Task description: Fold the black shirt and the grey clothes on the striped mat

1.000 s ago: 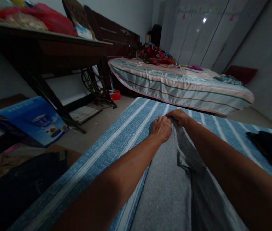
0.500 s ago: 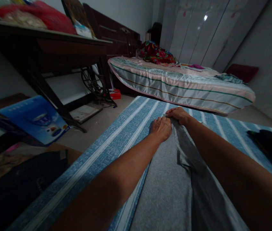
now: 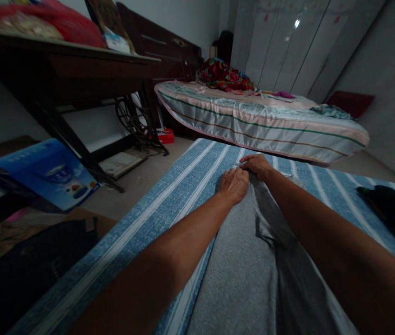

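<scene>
A long grey garment (image 3: 242, 260) lies stretched out across a blue-and-white striped cloth (image 3: 141, 223), its far end narrowing under my hands. Light grey fabric shows on the left, with a darker, creased part folded along the right. My left hand (image 3: 234, 185) is closed on the far end of the garment, knuckles up. Just beside it, my right hand (image 3: 258, 166) pinches the same end with bent fingers. The fingertips of both hands are partly hidden, and the garment's near end runs out of view.
Dark clothing (image 3: 392, 214) lies on the striped cloth at right. Beyond stands a bed (image 3: 253, 111) with a red floral blanket (image 3: 223, 77). To the left are a treadle sewing table (image 3: 89, 70), a blue box (image 3: 50, 174) and dark jeans-like clothing (image 3: 36, 265).
Both hands stay at the far end of the garment; the right fingers have shifted slightly. The whole view has moved a little.
</scene>
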`<act>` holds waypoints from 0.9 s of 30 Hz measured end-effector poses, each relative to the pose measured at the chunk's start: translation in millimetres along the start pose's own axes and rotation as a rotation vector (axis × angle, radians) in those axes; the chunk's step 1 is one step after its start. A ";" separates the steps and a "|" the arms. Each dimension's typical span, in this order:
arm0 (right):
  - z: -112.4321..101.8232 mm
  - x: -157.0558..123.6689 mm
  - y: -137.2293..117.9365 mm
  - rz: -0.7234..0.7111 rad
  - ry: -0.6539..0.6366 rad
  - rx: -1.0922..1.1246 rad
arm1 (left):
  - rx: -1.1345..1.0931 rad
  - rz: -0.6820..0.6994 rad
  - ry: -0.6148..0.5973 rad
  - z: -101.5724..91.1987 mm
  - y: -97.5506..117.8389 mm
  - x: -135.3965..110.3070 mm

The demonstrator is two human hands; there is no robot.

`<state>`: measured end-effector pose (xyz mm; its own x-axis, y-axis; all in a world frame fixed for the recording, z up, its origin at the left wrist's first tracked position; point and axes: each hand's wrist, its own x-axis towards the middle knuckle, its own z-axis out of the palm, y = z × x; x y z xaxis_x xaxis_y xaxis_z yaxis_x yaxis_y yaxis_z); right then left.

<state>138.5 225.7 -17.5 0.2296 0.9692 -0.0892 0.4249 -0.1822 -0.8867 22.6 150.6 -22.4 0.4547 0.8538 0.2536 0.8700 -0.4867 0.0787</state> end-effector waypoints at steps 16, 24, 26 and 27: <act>3.6 5.6 3.5 -0.255 0.145 -0.379 | -0.023 0.011 -0.019 7.1 -2.8 2.0; -0.7 6.4 7.1 -0.201 0.144 -0.348 | -0.040 0.020 -0.004 6.9 -3.7 1.8; -1.0 8.2 8.0 -0.179 0.119 -0.322 | -0.038 0.030 0.004 6.2 -3.6 1.5; -1.2 9.1 8.0 -0.169 0.106 -0.311 | -0.035 0.033 0.008 5.9 -3.6 1.3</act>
<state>145.0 232.9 -24.9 0.2160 0.9703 0.1092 0.7069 -0.0783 -0.7030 21.2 154.5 -28.0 0.4811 0.8360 0.2641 0.8475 -0.5206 0.1041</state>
